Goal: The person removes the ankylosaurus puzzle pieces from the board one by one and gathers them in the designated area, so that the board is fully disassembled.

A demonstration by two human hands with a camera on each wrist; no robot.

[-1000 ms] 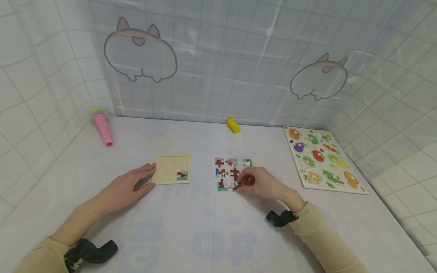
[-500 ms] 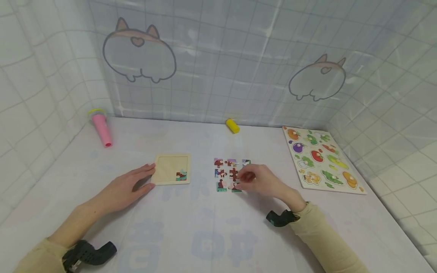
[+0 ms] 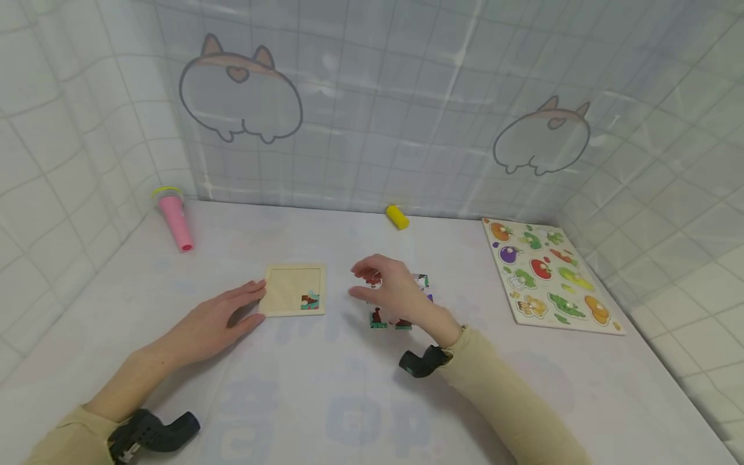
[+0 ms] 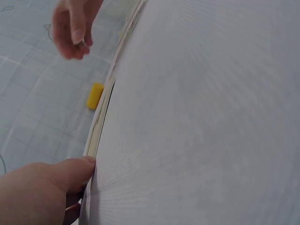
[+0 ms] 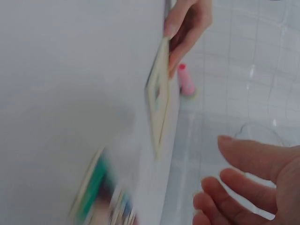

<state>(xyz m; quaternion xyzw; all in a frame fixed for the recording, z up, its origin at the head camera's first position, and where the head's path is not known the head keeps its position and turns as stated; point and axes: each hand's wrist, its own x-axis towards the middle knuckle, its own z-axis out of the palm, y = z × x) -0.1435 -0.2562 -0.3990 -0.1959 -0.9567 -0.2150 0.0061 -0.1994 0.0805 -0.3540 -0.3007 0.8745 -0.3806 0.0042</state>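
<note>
My left hand (image 3: 215, 326) rests on the cloth, thumb and fingertips touching the left side of a square wooden puzzle tray (image 3: 283, 290). One jigsaw piece (image 3: 310, 300), teal and brown, lies in the tray's lower right corner. Over the loose jigsaw pieces (image 3: 378, 318) hovers my right hand (image 3: 389, 290), covering several of them in the head view. Its thumb (image 5: 253, 157) and curved fingers stand apart in the right wrist view, with nothing between them. Blurred teal puzzle pieces (image 5: 96, 187) lie below that hand.
A pink toy microphone (image 3: 177, 223) lies at the back left and a yellow cylinder (image 3: 398, 217) at the back middle. On the right lies a vegetable peg board (image 3: 546, 278). Tile-patterned cloth walls (image 3: 372, 116) enclose the table at the back and sides.
My right hand has moved left across the loose pieces, from their right side, and its thumb and fingers have spread. The left hand and the tray have stayed in place.
</note>
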